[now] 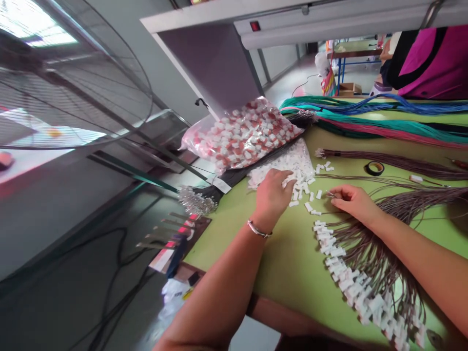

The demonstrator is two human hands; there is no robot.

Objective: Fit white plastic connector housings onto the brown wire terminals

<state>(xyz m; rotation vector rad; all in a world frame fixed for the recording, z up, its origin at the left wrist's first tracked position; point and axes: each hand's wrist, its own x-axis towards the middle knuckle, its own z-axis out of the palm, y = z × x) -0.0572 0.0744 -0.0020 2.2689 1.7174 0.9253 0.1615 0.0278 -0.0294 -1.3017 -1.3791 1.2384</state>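
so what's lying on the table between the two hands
In the head view, a few loose white connectors lie scattered on the green table between the left hand and right hand.

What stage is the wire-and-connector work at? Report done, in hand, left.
Done: a row of brown wires with white connectors fitted. In hand: left hand in the loose connector pile; right hand pinches a wire end. Left: the bare brown wire bundle.

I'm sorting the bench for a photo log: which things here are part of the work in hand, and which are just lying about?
In hand:
left hand on the loose white connectors
right hand pinching a brown wire end
brown wires with connectors fitted

Lying about:
bag of red-and-white parts
tape roll
teal, blue and pink wire bundles
fan
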